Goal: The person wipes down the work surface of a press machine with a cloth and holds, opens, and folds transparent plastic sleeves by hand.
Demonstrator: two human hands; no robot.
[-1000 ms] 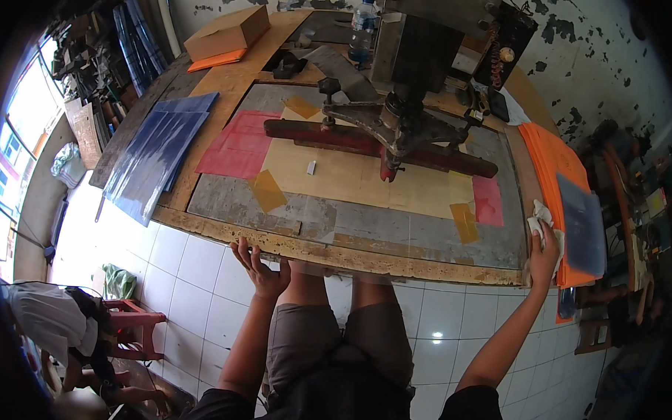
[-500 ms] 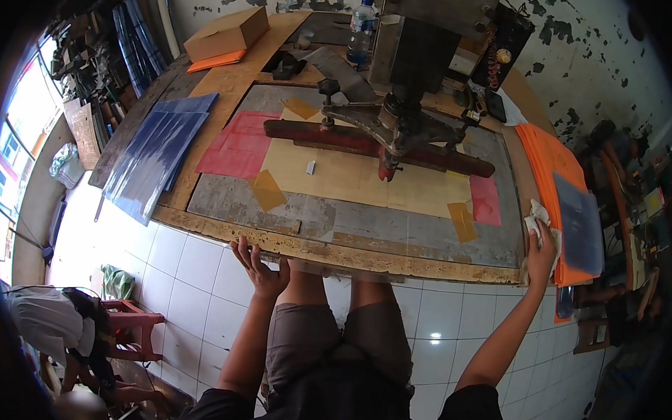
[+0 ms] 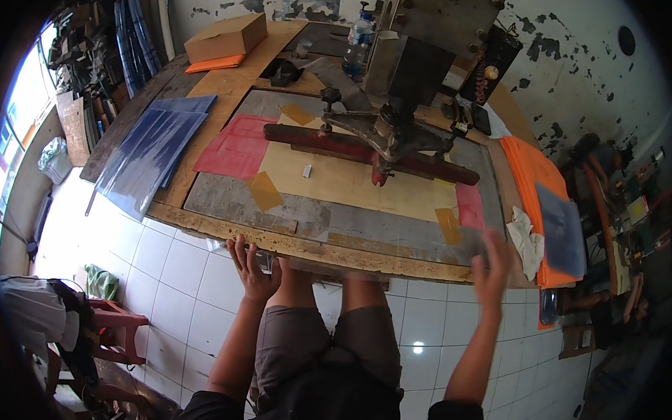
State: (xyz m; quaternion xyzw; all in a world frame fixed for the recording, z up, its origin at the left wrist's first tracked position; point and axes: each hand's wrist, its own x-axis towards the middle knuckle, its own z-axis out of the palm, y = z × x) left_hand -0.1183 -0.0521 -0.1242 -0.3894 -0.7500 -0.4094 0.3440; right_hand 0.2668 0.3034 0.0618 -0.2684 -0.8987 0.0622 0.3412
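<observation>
My left hand (image 3: pixel 254 270) is open, its spread fingers against the front wooden edge of the table (image 3: pixel 305 247). My right hand (image 3: pixel 493 266) hovers over the front right corner, blurred, fingers apart, with nothing visible in it. To its right a crumpled white cloth (image 3: pixel 526 242) lies beside orange sheets (image 3: pixel 533 169). On the grey plate (image 3: pixel 365 229) are a cream sheet (image 3: pixel 337 179), red pieces (image 3: pixel 233 143) and tape. A small white piece (image 3: pixel 307 171) rests on the cream sheet. The press arm with its red bar (image 3: pixel 426 167) stands above.
Blue clear sheets (image 3: pixel 157 148) lie at the left of the table, a cardboard box (image 3: pixel 227 36) and a bottle (image 3: pixel 358 44) at the back. A person (image 3: pixel 47 326) is at the lower left near a red stool (image 3: pixel 117 328); another person is at the far right.
My right hand has let go of the white cloth and moved left over the table corner. The view has shifted slightly. My left hand stays at the front edge.
</observation>
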